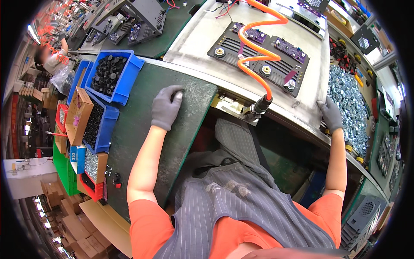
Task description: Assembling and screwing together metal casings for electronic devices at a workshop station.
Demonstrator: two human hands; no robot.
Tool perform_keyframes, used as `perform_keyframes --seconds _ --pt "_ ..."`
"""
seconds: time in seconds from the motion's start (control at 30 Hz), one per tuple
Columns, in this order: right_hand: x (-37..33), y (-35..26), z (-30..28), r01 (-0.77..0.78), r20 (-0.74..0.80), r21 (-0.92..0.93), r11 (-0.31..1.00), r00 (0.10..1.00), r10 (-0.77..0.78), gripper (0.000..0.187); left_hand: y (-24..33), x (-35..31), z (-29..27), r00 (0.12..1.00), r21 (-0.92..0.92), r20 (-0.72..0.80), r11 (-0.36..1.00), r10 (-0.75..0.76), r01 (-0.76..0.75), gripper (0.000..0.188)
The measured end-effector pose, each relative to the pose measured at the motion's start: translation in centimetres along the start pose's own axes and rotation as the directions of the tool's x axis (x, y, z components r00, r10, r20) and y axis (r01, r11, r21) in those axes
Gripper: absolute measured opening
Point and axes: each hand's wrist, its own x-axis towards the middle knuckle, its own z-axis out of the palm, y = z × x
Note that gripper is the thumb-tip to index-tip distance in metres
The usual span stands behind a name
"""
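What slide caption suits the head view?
Gray-gloved left hand over green worktop, gray-gloved right hand at pale flat board, coiled orange hose between.

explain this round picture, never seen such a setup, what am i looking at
No machine: these are a person's own two hands in grey gloves, seen through a wide fisheye camera on their head, looking down, so edges bend. The curled left hand is over the green bench, apparently holding nothing. The right hand is at the edge of the pale work surface; whether it grips is unclear. There lies a dark slotted panel with two purple circuit boards; an orange coiled hose crosses before it. Further left is a blue bin of black parts.
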Motion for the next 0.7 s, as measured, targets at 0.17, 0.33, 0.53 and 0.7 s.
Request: perform_keyframes --seconds 0.17,0.33,0.53,0.7 --pt "-0.1 -1.3 0.7 -0.031 -0.071 -0.028 0.999 0.997 0.029 0.048 0.1 -1.3 0.6 1.000 0.006 0.013 1.000 0.011 -0.011 0.020" --pt "-0.7 -2.6 1.9 -0.093 -0.114 0.016 0.996 0.989 0.094 0.058 4.4 -0.4 4.9 0.950 0.258 0.044 0.915 0.310 -0.311 0.047" --pt "-3.5 -2.1 0.8 0.104 -0.110 0.088 0.991 0.990 -0.094 0.063 7.6 0.4 7.8 0.967 0.544 0.219 0.807 0.127 -0.229 0.092" --pt "-7.2 8.9 -6.0 -0.041 -0.398 -0.180 0.983 0.917 -0.034 0.046 7.2 -0.1 7.4 0.970 0.560 0.228 0.803 0.087 -0.204 0.085"
